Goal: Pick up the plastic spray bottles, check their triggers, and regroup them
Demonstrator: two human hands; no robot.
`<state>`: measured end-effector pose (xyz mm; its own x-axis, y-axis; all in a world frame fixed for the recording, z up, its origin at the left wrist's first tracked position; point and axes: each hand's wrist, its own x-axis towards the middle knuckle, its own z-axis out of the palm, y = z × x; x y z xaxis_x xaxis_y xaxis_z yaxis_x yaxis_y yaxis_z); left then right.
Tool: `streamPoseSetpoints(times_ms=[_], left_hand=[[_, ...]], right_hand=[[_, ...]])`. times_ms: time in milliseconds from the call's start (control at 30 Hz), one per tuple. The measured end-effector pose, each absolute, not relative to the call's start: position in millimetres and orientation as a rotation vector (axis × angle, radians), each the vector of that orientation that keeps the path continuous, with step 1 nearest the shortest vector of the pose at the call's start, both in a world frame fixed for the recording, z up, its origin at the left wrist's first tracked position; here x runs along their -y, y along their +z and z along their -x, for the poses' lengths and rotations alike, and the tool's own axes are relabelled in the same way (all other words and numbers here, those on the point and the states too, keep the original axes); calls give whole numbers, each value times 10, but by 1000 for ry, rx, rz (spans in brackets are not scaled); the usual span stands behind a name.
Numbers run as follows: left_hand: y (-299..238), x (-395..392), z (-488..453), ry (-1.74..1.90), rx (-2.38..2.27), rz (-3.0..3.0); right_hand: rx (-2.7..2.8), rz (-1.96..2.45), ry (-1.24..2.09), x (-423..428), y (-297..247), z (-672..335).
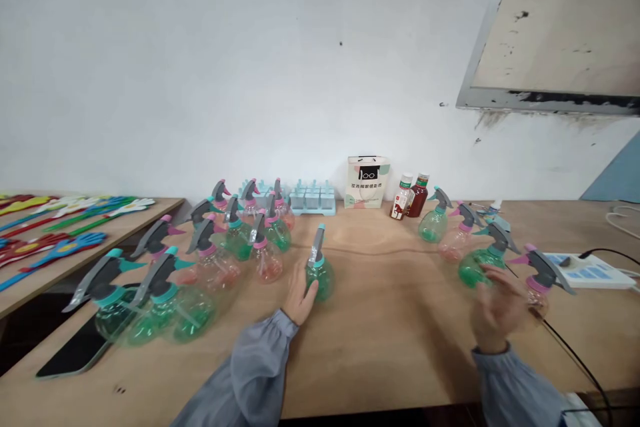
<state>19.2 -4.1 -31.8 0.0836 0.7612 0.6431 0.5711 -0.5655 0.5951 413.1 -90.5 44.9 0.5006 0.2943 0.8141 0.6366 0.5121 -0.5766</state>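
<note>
Near the middle of the table stands a spray bottle (323, 282) with a green lower part, a turquoise collar and a grey trigger head. My left hand (301, 295) is wrapped around its left side. On the right, my right hand (500, 310) is blurred by motion, its fingers loosely apart and seemingly empty. It hovers in front of a green spray bottle (473, 268) and beside a pink spray bottle (536, 297); I cannot tell whether it touches either. Behind these stand another pink bottle (454, 245) and another green bottle (432, 225).
Several green and pink spray bottles (215, 270) crowd the left side. A phone (75, 350) lies by them. At the wall are light-blue moulds (313, 199), a paper bag (367, 190) and sauce bottles (419, 197). A power strip (590, 273) with a black cable (565, 343) lies right.
</note>
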Motion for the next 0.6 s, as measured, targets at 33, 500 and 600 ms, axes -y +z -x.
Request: streamPoseSetpoints(times_ms=[33, 500, 600], left_hand=[[-314, 73, -224, 1470, -1322, -2188], [-46, 116, 45, 2047, -1637, -2044], [65, -67, 298, 2287, -1942, -1763]], right_hand=[[1221, 1075, -187, 847, 438, -3855], [1530, 873, 914, 50, 406, -2202], [1439, 898, 952, -3, 491, -2243]])
